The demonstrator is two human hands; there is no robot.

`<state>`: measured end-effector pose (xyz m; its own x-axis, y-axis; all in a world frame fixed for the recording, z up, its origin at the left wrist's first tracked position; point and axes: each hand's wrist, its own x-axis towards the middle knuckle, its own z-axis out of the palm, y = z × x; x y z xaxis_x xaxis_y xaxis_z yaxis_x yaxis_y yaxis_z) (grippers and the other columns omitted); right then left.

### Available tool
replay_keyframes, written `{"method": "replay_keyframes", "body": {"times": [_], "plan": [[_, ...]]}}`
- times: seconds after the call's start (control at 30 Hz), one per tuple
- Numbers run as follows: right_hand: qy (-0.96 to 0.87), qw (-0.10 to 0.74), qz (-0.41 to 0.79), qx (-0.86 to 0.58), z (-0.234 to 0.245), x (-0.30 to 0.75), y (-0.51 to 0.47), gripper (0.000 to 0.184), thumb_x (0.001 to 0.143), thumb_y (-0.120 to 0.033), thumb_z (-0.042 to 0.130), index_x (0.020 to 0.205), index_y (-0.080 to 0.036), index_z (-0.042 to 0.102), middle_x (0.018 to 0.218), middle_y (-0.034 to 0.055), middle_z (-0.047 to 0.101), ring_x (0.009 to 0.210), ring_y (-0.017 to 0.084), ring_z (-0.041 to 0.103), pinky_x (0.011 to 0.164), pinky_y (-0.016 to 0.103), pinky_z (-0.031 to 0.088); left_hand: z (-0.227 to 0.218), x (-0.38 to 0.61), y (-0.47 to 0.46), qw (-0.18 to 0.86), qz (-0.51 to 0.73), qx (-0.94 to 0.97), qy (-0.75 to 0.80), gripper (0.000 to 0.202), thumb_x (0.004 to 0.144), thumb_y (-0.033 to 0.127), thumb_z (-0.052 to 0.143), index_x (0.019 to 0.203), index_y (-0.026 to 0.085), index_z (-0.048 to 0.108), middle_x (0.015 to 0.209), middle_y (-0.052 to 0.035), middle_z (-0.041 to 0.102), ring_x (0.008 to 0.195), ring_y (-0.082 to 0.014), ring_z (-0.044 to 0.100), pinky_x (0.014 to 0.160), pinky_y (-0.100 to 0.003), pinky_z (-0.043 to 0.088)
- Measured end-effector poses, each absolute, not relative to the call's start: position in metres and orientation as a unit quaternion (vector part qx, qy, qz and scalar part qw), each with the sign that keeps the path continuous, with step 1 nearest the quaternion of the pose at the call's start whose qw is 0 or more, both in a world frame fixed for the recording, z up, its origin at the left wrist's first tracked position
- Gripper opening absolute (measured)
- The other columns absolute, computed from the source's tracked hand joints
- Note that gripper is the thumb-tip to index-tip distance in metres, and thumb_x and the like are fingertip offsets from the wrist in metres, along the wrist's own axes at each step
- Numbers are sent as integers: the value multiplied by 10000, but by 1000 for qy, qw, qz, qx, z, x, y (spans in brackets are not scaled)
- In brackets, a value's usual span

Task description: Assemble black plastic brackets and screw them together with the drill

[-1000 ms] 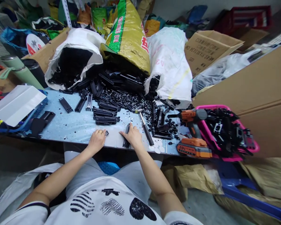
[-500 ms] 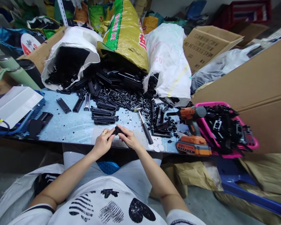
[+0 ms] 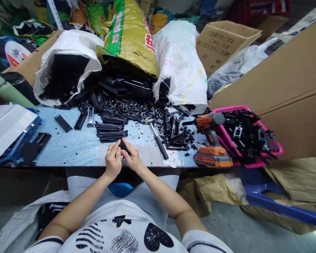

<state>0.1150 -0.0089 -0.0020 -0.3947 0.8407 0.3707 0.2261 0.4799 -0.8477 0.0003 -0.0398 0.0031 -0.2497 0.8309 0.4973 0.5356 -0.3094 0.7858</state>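
Between my fingertips, over the front edge of the table, is a small black plastic part (image 3: pixel 123 145); the fingers cover much of it. My left hand (image 3: pixel 113 160) is closed on its left side, a ring on one finger. My right hand (image 3: pixel 132 156) pinches the same part from the right. Just beyond the hands lies a row of long black plastic pieces (image 3: pixel 111 127). To the right of my right hand a hammer (image 3: pixel 158 138) rests on the table, its dark handle toward me.
Small metal pins (image 3: pixel 137 109) and black parts spread across the back, before a white sack (image 3: pixel 68 45), a yellow sack (image 3: pixel 134 38) and another white sack (image 3: pixel 177 63). A cordless drill (image 3: pixel 210 140) stands at right beside a pink basket (image 3: pixel 277 149). A blue tray (image 3: pixel 33 126) sits left.
Both hands have come closer together and turned the black part more upright between the fingers. The whole view has shifted, so the table's contents appear farther left.
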Motion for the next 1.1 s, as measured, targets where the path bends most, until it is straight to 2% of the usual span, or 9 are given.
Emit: {"method": "replay_keyframes", "body": {"times": [0.13, 0.23, 0.33, 0.43, 0.53, 0.73, 0.9, 1.0, 1.1], "plan": [[-829, 265, 257, -420, -4, 153, 56, 474, 931, -417, 412, 1369, -239, 434, 1280, 58, 520, 1159, 184, 483, 977, 338, 402, -13, -3, -52, 226, 436, 541, 683, 489, 919, 340, 412, 1361, 134, 382, 1087, -147, 573, 813, -175, 609, 708, -320, 509], [-757, 260, 132, -585, -4, 208, 138, 438, 936, -359, 409, 1312, -150, 494, 1234, 117, 530, 1121, 202, 474, 930, 325, 395, -12, -9, -57, 124, 329, 635, 688, 540, 840, 251, 499, 1356, 134, 395, 1249, -171, 474, 1106, -268, 510, 890, -410, 450], [-691, 231, 44, -684, 0, 253, 217, 455, 927, -292, 407, 1319, -67, 456, 1229, 179, 489, 1152, 213, 399, 948, 334, 323, -4, -10, -45, 64, 235, 796, 554, 502, 781, 118, 478, 1279, 181, 493, 1298, -120, 460, 1271, -289, 342, 1043, -480, 283], [-682, 216, 49, -697, 2, 271, 267, 540, 893, -287, 428, 1331, 27, 389, 1225, 246, 456, 1130, 185, 384, 935, 334, 296, 2, -4, -27, 81, 115, 883, 447, 499, 797, 35, 399, 1247, 209, 523, 1131, -93, 564, 1137, -248, 464, 1030, -515, 250], [-691, 202, 65, -691, 0, 272, 288, 564, 818, -219, 542, 1292, 60, 419, 1187, 267, 485, 1043, 145, 421, 902, 303, 311, 2, -1, -19, 71, 60, 883, 461, 523, 819, -5, 334, 1275, 190, 501, 971, -93, 584, 920, -204, 529, 900, -433, 368], [-743, 188, 42, -641, 7, 283, 275, 349, 838, -77, 407, 1109, 45, 589, 1040, 223, 591, 945, 142, 513, 879, 277, 345, -3, -17, -28, 37, 65, 850, 522, 491, 855, 22, 313, 1298, 156, 476, 942, -110, 565, 853, -214, 520, 740, -363, 413], [-777, 245, 38, -579, 45, 284, 177, 335, 816, -183, 483, 1089, -57, 632, 1007, 139, 631, 907, 173, 563, 880, 301, 403, 3, -24, -27, 61, 177, 825, 533, 485, 895, 274, 467, 1362, 170, 391, 1229, -164, 480, 1132, -275, 461, 900, -424, 413], [-770, 341, 215, -495, 71, 265, 92, 315, 830, -295, 516, 1065, -128, 642, 909, 88, 643, 715, 147, 575, 675, 290, 475, 17, -17, -14, -8, 293, 798, 527, 531, 884, 328, 496, 1370, 151, 373, 1352, -192, 380, 1305, -321, 298, 1022, -494, 301], [-728, 376, 418, -393, 85, 234, 26, 333, 852, -408, 511, 1028, -151, 629, 837, 79, 633, 668, 157, 584, 599, 299, 486, 24, -3, -1, -58, 374, 773, 509, 375, 890, 238, 452, 1245, 119, 482, 1166, -187, 527, 1204, -308, 419, 980, -502, 325]]}}
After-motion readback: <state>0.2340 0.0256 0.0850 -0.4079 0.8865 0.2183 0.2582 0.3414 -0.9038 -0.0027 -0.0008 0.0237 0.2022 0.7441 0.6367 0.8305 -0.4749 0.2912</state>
